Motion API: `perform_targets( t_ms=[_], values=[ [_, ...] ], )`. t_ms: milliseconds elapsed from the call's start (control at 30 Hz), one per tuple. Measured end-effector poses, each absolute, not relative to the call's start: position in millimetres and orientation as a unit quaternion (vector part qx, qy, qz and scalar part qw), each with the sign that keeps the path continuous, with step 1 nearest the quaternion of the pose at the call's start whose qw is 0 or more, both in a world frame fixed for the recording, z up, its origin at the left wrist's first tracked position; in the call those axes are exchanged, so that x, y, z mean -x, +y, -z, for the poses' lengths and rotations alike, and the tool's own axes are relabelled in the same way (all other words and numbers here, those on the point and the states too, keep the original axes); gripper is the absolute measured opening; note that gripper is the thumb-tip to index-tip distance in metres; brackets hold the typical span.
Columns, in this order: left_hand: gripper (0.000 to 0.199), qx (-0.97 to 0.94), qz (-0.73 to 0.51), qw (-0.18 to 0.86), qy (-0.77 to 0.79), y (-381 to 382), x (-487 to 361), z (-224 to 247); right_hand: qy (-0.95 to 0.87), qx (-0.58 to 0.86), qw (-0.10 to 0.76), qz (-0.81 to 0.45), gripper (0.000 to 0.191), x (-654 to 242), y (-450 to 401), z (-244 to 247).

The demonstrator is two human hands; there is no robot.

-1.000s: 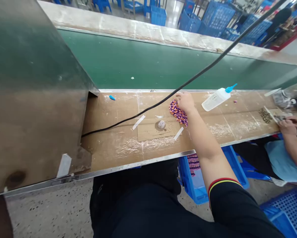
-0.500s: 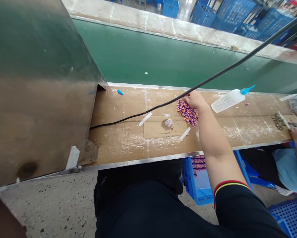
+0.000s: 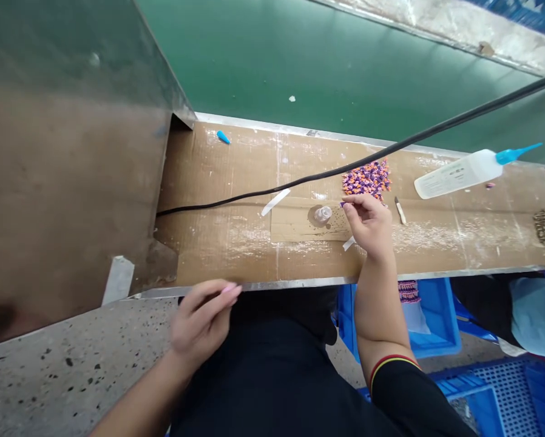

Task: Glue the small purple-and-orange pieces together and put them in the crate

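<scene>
Pinched in my right hand (image 3: 370,226) is a small purple piece (image 3: 343,204), just below a pile of purple and orange pieces (image 3: 367,179). To its left a small clear cup (image 3: 323,213) stands on a taped cardboard strip (image 3: 291,224). My left hand (image 3: 204,315) is over the bench's front edge, slightly blurred, with a small pink item (image 3: 229,287) at its fingertips; what it is I cannot make out. A small tool with a white handle (image 3: 400,212) lies right of my right hand.
A white bottle with a blue nozzle (image 3: 459,175) lies at the right. A black cable (image 3: 254,194) crosses above the bench. A blue cap (image 3: 223,137) lies at the back left. A metal panel (image 3: 72,152) stands left. Blue crates (image 3: 440,315) are below; another person's blue clothing (image 3: 536,309) shows right.
My right hand has moved from the pile toward the front, bringing a small purple piece. My left hand has come into view. The camera view has tilted down and come closer.
</scene>
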State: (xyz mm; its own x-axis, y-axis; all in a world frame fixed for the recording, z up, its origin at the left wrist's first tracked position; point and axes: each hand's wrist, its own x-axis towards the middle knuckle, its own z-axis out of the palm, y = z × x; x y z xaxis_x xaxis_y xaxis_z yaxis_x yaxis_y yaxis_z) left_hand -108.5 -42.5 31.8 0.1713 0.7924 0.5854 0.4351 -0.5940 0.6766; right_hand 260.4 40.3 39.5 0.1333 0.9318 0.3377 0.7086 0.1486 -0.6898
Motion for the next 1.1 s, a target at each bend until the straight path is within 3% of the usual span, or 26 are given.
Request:
perform_targets(
  t_ms=[233,500,867,1100],
  values=[
    [0.031,-0.743,-0.527,0.244,0.333,1,32,-10,-0.735,0.599,0.312,-0.065,0.021,-251,41,-37],
    [0.026,-0.723,-0.523,0.281,0.354,6,33,-3,-0.753,0.589,0.289,-0.05,0.02,-248,43,-35],
    [0.025,-0.661,-0.538,0.354,0.385,1,30,3,-0.66,0.678,0.32,0.046,0.021,-277,9,-14],
    [0.03,-0.675,-0.558,0.336,0.347,3,32,1,-0.665,0.67,0.327,0.046,0.019,-277,1,-4]
  ],
)
